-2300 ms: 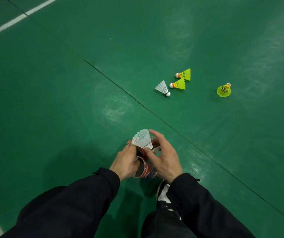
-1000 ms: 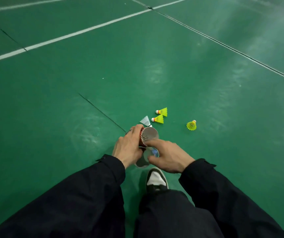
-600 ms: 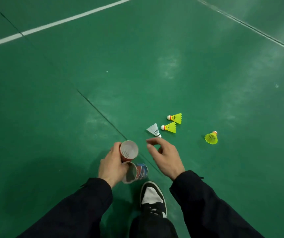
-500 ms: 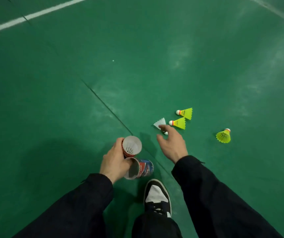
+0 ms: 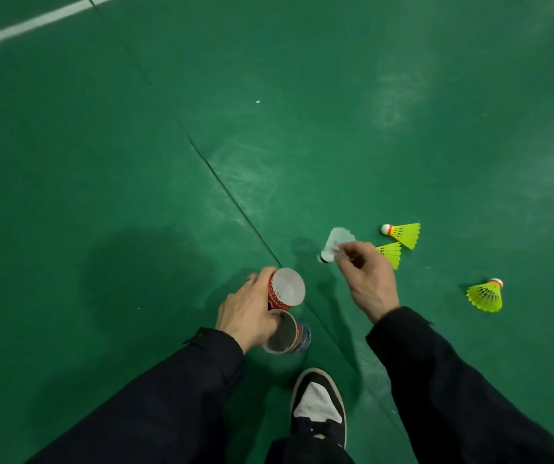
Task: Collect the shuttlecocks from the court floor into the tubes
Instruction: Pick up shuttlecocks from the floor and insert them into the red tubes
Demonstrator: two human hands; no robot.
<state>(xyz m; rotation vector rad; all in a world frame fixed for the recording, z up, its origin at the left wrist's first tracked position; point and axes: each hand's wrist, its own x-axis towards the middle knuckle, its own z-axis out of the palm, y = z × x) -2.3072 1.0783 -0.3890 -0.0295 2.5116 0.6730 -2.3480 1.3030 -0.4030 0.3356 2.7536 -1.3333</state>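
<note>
Since half a second ago our right hand [image 5: 367, 279] has pinched the white shuttlecock [image 5: 336, 244] up off the floor [image 5: 135, 162]. Our left hand [image 5: 247, 311] grips both tubes [image 5: 285, 289], one already showing white feathers; three yellow shuttlecocks [image 5: 402, 233] remain to collect

No legible text, perhaps blurred print on the red tube [image 5: 274, 289].

Left hand [image 5: 247, 313] grips two tubes [image 5: 285, 289]; beyond them the right hand [image 5: 367, 279], arm outstretched, pinches a shuttlecock [image 5: 336, 244].
</note>
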